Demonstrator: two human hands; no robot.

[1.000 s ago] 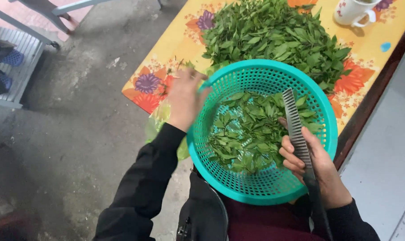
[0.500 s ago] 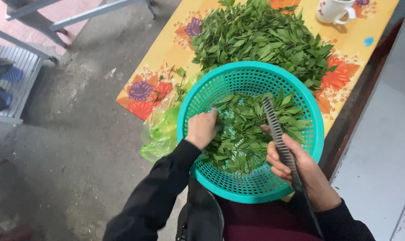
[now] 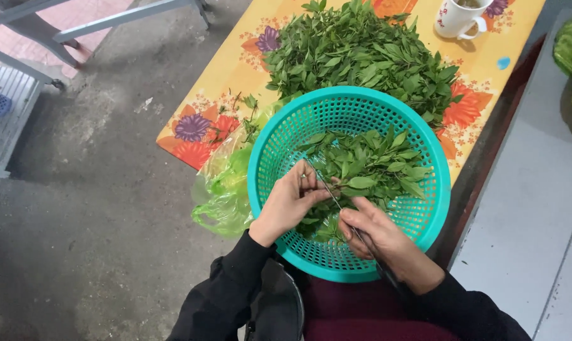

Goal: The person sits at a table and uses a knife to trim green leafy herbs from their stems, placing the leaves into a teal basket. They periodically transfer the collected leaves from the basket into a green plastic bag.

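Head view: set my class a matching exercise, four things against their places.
Things:
1. basket
2. mug
3. plastic bag
4. leaf pile

Places:
A. far corner of the table
B. hanging off the table's near edge, left of the teal rim
C. under both hands
D. on the table, beyond the basket

Pairs: 1-C, 2-A, 3-B, 4-D.

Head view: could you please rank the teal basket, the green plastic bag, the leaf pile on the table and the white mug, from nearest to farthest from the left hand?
From the left hand:
1. Teal basket, beneath it.
2. Green plastic bag, beside.
3. Leaf pile, beyond the basket.
4. White mug, far corner.
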